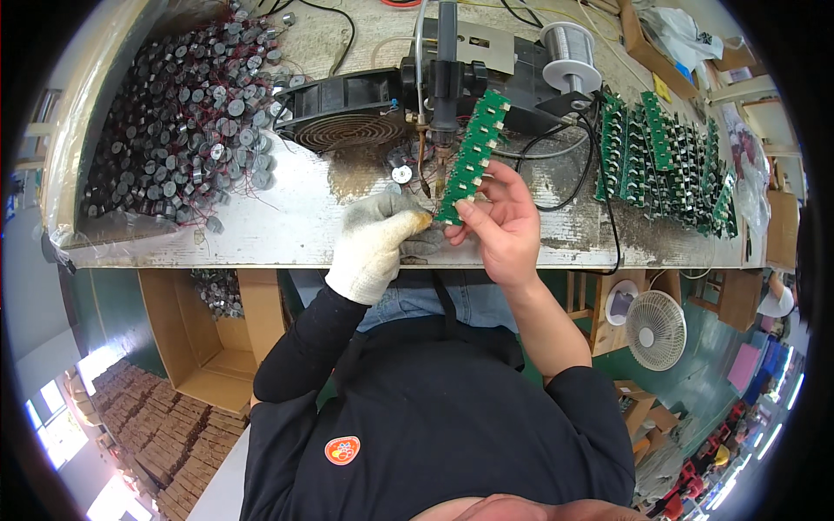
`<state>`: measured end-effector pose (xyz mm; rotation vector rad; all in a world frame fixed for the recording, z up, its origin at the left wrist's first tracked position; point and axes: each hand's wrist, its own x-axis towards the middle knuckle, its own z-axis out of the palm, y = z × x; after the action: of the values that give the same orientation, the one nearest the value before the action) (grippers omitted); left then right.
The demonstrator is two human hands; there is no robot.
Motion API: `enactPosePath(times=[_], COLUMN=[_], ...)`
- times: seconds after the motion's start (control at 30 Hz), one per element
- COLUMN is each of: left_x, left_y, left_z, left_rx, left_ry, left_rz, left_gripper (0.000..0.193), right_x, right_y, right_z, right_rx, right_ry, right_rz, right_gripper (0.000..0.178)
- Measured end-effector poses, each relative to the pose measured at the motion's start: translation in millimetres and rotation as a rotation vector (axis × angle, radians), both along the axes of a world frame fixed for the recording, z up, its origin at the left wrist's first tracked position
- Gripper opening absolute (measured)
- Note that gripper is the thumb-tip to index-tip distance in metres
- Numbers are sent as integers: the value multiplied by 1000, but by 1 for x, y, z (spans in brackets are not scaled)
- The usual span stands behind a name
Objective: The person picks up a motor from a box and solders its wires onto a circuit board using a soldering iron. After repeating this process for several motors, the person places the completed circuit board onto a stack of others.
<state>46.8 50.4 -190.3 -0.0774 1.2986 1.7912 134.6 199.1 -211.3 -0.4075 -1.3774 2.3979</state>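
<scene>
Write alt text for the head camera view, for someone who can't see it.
A bare right hand holds a green circuit-board strip at a slant over a white worktable, the gloved left hand at its lower end. Small round metal parts with red wires lie heaped at left; a spool of silvery wire and more green boards are at right.

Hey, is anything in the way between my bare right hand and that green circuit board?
Nothing visible: your right hand holds the green circuit board directly, near its lower end, bare thumb against it.
</scene>
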Motion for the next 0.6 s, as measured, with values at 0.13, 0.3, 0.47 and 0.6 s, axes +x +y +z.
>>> enactPosePath(times=[0.13, 0.3, 0.47, 0.6], left_x=[1, 2, -3, -4], left_y=[1, 3, 2, 5], left_z=[1, 0, -1, -1], left_rx=[-15, -72, -128, -127], left_ry=[59, 54, 144, 164], left_rz=[31, 30, -37, -21], left_gripper=[10, 11, 13, 13], right_x=[1, 1, 1, 0], right_y=[-1, -1, 0, 0], right_z=[0, 1, 1, 1], right_rx=[5, 6, -7, -11], right_ry=[2, -21, -8, -4], right_rz=[12, 18, 31, 12], right_gripper=[47, 48, 48, 48])
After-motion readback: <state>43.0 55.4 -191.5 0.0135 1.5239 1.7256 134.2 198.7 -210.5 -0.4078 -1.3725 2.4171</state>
